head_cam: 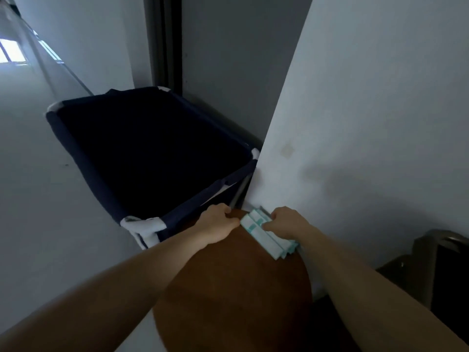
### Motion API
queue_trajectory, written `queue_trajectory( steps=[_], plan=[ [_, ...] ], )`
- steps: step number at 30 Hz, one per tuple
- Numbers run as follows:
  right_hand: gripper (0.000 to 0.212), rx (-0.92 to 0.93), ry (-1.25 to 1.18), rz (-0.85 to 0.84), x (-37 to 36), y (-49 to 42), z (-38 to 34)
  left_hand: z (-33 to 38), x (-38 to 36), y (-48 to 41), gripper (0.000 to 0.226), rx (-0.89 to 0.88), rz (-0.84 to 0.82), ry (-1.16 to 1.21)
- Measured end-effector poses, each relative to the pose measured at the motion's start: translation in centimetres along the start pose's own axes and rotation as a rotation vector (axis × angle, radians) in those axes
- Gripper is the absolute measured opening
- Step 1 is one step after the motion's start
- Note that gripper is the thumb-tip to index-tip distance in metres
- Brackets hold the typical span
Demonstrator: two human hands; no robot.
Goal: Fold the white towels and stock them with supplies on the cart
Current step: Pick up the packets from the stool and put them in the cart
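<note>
Your right hand [286, 222] lies on a small stack of white and teal packets [264, 237]. Its fingers [269, 226] are bent down over the top packet and grip it. The packets lie flat at the far right edge of the round brown desk [233, 288], and their long side is pressed against the white wall [355, 123]. What is printed on them is too blurred to read.

Your left hand [219, 224] is at the far edge of the desk, just beside the near end of the packets. Its fingers [227, 212] are curled over that edge and the thumb reaches toward the stack. I cannot tell if this hand holds anything or only rests there.

Behind the desk, to the left, stands a large dark blue fabric bin [66, 138]. It hangs on a frame with white corner pieces, and one metal leg [239, 191] shows near your left hand. The bin is open at the top. Its inside is very dark, so I cannot tell what is in it. Its right corner touches the wall.

At the lower right there is a piece of dark furniture [436, 262], lower than the desk. A bright window [11, 53] shows at the upper left.
</note>
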State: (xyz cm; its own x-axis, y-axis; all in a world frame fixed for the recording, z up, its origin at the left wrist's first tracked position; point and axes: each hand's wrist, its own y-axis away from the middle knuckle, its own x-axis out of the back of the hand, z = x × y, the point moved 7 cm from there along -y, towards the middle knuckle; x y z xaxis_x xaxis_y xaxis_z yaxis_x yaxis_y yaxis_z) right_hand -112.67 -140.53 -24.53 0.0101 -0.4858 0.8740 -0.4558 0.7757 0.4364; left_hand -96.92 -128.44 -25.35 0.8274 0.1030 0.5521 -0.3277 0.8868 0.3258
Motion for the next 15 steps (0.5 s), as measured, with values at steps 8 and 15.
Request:
queue_trajectory(
  steps=[8, 15],
  plan=[
    [0.038, -0.061, -0.115, -0.089, -5.0, -11.9, 5.4, -1.3, -3.1, -10.4, 0.049, 0.142, -0.094, -0.083],
    [0.046, -0.184, -0.163, -0.111, -12.0, -19.0, 10.6, -6.1, -10.5, -19.5, 0.026, 0.198, -0.189, -0.108]
  ],
)
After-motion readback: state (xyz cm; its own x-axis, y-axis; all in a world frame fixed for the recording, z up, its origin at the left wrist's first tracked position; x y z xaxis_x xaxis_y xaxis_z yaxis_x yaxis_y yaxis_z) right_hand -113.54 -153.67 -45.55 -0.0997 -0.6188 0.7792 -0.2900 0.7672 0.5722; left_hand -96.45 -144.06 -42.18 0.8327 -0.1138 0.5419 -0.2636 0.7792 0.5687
